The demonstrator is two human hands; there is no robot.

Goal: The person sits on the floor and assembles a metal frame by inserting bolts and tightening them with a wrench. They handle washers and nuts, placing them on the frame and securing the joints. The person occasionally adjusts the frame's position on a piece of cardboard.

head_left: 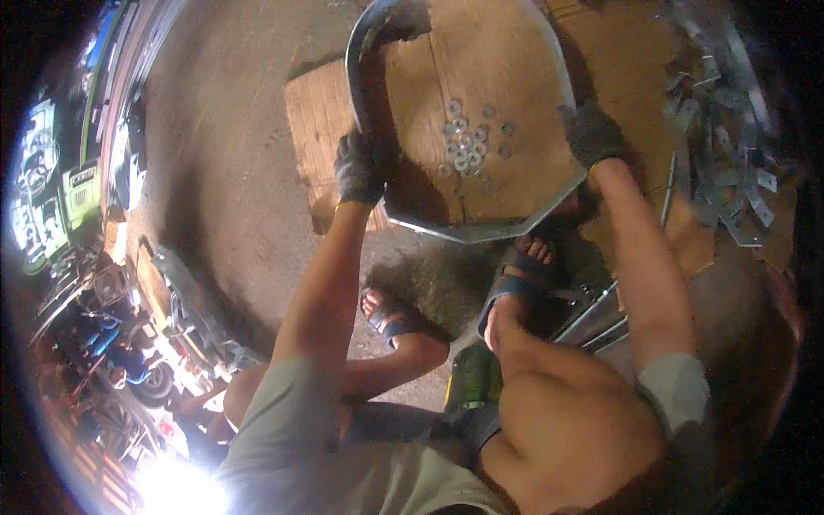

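Observation:
My left hand (359,169), in a dark knitted glove, is closed round the left side of a large bent metal frame (468,239). The frame is a loop of flat grey bar, curved along its sides and angled at its near end. My right hand (594,137), gloved the same way, grips the opposite side. Inside the loop's outline, several round metal washers (463,140) lie in a loose cluster on a sheet of brown cardboard (322,120). The far end of the loop runs out of the picture.
Flat metal brackets (747,193) lie heaped at the right. Long metal bars (592,318) rest beside my right foot (519,275). My left foot (395,318) is on the concrete floor (232,154). A green and black object (474,378) sits between my legs. Cluttered parts and a wheel (154,384) stand at the left.

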